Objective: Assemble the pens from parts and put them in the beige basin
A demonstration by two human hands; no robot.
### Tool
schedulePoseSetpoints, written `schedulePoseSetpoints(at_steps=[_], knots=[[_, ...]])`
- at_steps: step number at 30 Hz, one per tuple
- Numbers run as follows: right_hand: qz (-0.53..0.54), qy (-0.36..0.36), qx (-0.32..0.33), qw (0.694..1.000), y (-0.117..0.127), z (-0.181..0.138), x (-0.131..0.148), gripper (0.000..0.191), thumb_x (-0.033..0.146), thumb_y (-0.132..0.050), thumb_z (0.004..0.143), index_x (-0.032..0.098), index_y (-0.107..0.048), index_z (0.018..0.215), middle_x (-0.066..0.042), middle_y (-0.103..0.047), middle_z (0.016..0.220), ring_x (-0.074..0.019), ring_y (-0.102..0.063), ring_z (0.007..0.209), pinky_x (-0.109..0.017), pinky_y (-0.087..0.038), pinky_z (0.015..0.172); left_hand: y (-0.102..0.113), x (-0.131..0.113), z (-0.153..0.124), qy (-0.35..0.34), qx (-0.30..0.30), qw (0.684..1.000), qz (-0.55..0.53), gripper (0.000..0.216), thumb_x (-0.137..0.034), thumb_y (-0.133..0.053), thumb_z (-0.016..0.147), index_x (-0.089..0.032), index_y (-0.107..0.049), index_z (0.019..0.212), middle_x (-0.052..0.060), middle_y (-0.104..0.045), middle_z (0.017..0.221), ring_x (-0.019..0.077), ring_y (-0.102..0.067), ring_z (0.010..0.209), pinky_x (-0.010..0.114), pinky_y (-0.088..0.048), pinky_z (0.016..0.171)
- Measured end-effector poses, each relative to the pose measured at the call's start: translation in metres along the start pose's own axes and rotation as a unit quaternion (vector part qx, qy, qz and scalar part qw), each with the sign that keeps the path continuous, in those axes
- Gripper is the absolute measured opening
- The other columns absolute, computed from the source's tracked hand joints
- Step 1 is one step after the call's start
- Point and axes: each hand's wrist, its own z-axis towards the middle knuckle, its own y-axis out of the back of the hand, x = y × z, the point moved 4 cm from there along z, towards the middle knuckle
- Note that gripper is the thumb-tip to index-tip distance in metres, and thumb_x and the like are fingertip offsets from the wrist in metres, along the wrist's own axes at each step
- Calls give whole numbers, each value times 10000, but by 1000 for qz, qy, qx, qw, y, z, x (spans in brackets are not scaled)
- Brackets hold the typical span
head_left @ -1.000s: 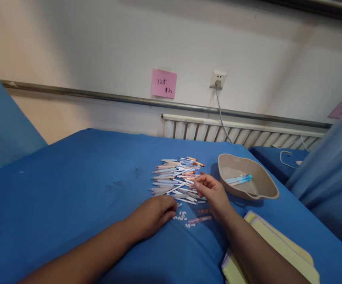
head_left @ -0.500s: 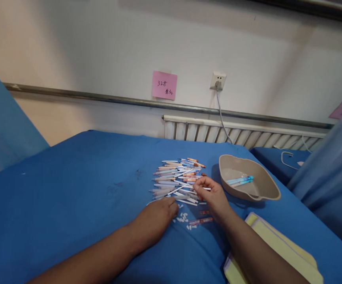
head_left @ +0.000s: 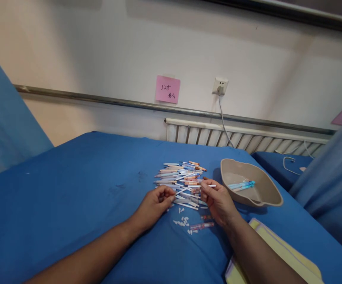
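Observation:
My right hand [head_left: 218, 199] pinches a thin white pen refill [head_left: 195, 186] between thumb and fingers, level above the right side of a pile. That pile holds many pen barrels [head_left: 166, 176] in pale and orange tones, with loose white refills [head_left: 188, 204] strewn across its front. My left hand [head_left: 156, 205] is at the pile's lower left, thumb and fingers pressed together; what they hold, if anything, is too small to make out. Small white tips [head_left: 183, 223] lie scattered in front, beside a clear pink-patterned pen barrel [head_left: 202, 226].
A beige bin [head_left: 267, 189] stands right of the pile, with several blue pens [head_left: 242, 185] inside. Yellow cloths or pads [head_left: 280, 252] lie under my right forearm. A blue sheet [head_left: 79, 189] covers the table. Behind are a radiator [head_left: 200, 136] and a plugged socket [head_left: 220, 86].
My left hand has lifted from the cloth, its thumb and fingers now pinched at the pile's edge. My right hand has shifted slightly, and the white refill in it now shows clearly. The view tilted a little.

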Motion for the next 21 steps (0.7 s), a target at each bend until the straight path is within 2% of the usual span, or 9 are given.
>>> schedulePoseSetpoints(at_steps=[4,9,21], knots=[[-65,19,17,998,-1,0,-4,217,356,-733,705,169,-622,700,41,-542,541,-69,-439,485,-196,-317,497,1,1,0,45,-8,996,-80,223,-329,-648,731,-150,-573,840,-54,-520,600,75,-438,493,189,-360,487],[-143,36,37,988,-4,-3,-5,237,388,-701,729,173,-609,693,35,-572,561,-84,-473,488,-214,-347,511,0,-3,-2,55,-3,993,-100,233,-337,-685,700,-148,-592,800,-57,-530,587,73,-451,499,186,-360,489],[-175,49,24,983,-4,-4,0,247,394,-685,735,173,-598,665,38,-556,523,-77,-454,478,-211,-349,511,-3,-1,-2,55,16,993,-105,218,-329,-690,693,-148,-598,772,-55,-529,590,76,-439,517,188,-334,501]])
